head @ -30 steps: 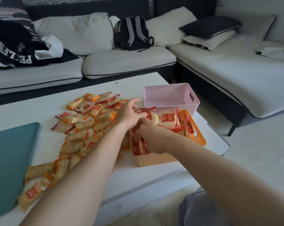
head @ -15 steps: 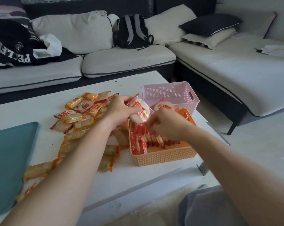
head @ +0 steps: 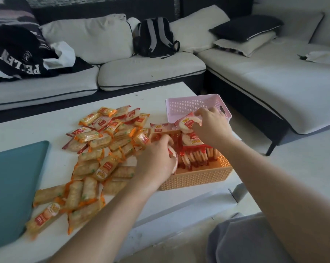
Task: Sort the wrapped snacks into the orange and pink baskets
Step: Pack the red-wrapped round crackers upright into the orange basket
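Both hands are busy over the orange basket (head: 196,176), which sits at the near right corner of the white table (head: 52,128). The left hand (head: 156,158) is curled around a red-wrapped round snack (head: 174,158) at the basket's left end, fingers closed on it, the packet partly hidden under the palm. The right hand (head: 210,128) pinches another round red-edged packet (head: 186,123) by its far side, holding it above the back of the orange basket, right at the front wall of the pink basket (head: 188,107). The pink basket stands just behind the orange one; I can't tell whether the two touch, and what I can see of its inside looks bare.

Inside the orange basket a row of red-wrapped snacks (head: 196,156) stands on edge, packed side by side, with one more round packet (head: 191,139) lying on top toward the back.

To the left of the baskets a loose heap of orange-wrapped crackers (head: 101,149) spreads across the table, trailing toward the near edge. A teal mat (head: 10,186) lies at the table's left side, just beside the nearest crackers.

Behind the table, a sofa (head: 150,71) holds a backpack (head: 154,37).
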`<state>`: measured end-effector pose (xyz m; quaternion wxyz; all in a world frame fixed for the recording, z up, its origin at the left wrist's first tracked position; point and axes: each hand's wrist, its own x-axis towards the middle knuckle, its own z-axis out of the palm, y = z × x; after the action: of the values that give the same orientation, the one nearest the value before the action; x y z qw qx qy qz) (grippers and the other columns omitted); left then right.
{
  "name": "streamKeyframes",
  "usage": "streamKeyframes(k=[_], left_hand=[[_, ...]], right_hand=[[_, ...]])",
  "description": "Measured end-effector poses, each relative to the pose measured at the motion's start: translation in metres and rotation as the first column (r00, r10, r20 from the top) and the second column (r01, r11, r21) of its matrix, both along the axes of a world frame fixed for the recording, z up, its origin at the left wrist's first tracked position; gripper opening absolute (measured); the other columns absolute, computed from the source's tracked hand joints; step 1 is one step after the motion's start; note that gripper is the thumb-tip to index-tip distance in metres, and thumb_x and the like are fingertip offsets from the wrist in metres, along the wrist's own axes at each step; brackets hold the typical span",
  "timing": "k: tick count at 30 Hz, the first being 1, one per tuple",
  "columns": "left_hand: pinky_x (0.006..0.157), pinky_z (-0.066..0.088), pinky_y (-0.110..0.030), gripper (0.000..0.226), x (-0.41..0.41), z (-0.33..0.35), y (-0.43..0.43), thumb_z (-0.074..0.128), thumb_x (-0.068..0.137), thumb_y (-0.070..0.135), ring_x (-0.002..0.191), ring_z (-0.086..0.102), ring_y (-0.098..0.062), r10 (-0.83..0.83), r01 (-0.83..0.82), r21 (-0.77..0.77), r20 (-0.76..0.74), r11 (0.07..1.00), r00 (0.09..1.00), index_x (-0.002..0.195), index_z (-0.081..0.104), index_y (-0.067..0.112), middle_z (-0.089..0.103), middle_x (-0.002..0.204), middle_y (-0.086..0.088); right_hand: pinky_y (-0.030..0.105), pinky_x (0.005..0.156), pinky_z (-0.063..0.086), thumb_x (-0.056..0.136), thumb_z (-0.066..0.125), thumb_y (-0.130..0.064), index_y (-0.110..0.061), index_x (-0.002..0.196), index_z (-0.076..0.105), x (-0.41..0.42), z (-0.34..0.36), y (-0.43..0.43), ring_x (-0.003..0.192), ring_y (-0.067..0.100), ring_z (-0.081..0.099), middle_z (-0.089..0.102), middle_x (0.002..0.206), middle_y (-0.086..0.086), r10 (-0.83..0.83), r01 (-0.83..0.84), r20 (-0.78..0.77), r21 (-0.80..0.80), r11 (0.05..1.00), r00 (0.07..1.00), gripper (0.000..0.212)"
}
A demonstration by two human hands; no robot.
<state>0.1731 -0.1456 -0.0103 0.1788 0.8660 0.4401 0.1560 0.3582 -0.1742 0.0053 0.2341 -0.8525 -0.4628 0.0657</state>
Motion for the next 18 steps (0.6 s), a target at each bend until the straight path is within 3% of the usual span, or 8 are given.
streamKeyframes(k=[3,6,9,11,13,16,18], left_hand=[[0.084,0.056,-0.041,0.029,0.004,-0.008,-0.002,0.063,0.094,0.024,0.100,0.066,-0.025,0.032,-0.025,0.058,-0.134,0.998,0.990,0.123,0.061,0.025,0.067,0.116,0.001],[0.086,0.052,-0.043,0.025,0.009,-0.015,-0.007,0.062,0.096,0.030,0.097,0.063,-0.030,0.061,-0.023,0.132,-0.292,0.991,0.955,0.120,0.064,0.028,0.055,0.121,-0.003],[0.097,0.048,-0.052,0.027,0.021,-0.025,-0.005,0.060,0.096,0.029,0.100,0.059,-0.032,0.090,-0.037,0.130,-0.429,0.991,0.899,0.121,0.067,0.032,0.046,0.124,-0.006],[0.102,0.045,-0.055,0.030,0.028,-0.026,0.000,0.058,0.095,0.035,0.109,0.055,-0.032,0.068,-0.035,0.076,-0.498,0.997,0.864,0.124,0.068,0.033,0.042,0.129,-0.007],[0.106,0.043,-0.053,0.039,0.027,-0.022,0.007,0.055,0.095,0.049,0.118,0.052,-0.033,-0.033,-0.010,-0.076,-0.540,0.997,0.841,0.131,0.064,0.036,0.038,0.139,-0.008],[0.107,0.046,-0.045,0.041,0.014,-0.004,0.023,0.057,0.091,0.066,0.126,0.056,-0.029,-0.162,0.033,-0.356,-0.337,0.934,0.927,0.127,0.064,0.047,0.041,0.151,-0.004],[0.089,0.058,-0.041,0.026,0.008,0.012,0.037,0.059,0.094,0.057,0.101,0.069,-0.019,-0.070,0.041,-0.291,-0.090,0.956,0.994,0.110,0.072,0.040,0.064,0.131,0.001]], right_hand=[[0.053,0.107,0.037,0.097,0.049,-0.057,-0.025,0.148,0.045,0.010,-0.018,0.014,0.136,0.040,0.042,0.050,0.147,0.014,-0.048,0.063,0.069,-0.235,0.970,0.996,0.060],[0.051,0.104,0.036,0.088,0.060,-0.065,-0.023,0.145,0.044,0.009,-0.025,0.022,0.134,0.036,0.046,0.057,0.141,0.008,-0.049,0.060,0.056,-0.218,0.974,0.997,0.072],[0.051,0.106,0.037,0.081,0.081,-0.043,-0.024,0.148,0.039,0.007,-0.017,0.026,0.132,0.032,0.047,0.055,0.141,0.005,-0.012,0.018,0.065,-0.096,0.995,0.998,0.082],[0.049,0.102,0.049,0.080,0.084,-0.021,-0.020,0.149,0.040,0.006,-0.011,0.026,0.127,0.031,0.053,0.052,0.140,0.008,0.034,-0.033,-0.079,0.003,0.999,0.996,0.082],[0.043,0.093,0.058,0.082,0.076,-0.003,-0.017,0.145,0.047,0.010,-0.001,0.021,0.121,0.027,0.058,0.054,0.136,0.007,0.085,-0.051,-0.275,0.127,0.991,0.958,0.071],[0.041,0.085,0.063,0.088,0.063,0.002,-0.020,0.132,0.059,0.019,0.014,0.003,0.105,0.022,0.068,0.063,0.120,0.002,0.105,0.005,-0.510,0.209,0.978,0.854,0.049],[0.045,0.089,0.062,0.092,0.056,0.001,-0.022,0.122,0.062,0.023,0.018,-0.008,0.102,0.023,0.070,0.065,0.114,0.003,0.126,0.048,-0.660,0.238,0.970,0.741,0.039]])
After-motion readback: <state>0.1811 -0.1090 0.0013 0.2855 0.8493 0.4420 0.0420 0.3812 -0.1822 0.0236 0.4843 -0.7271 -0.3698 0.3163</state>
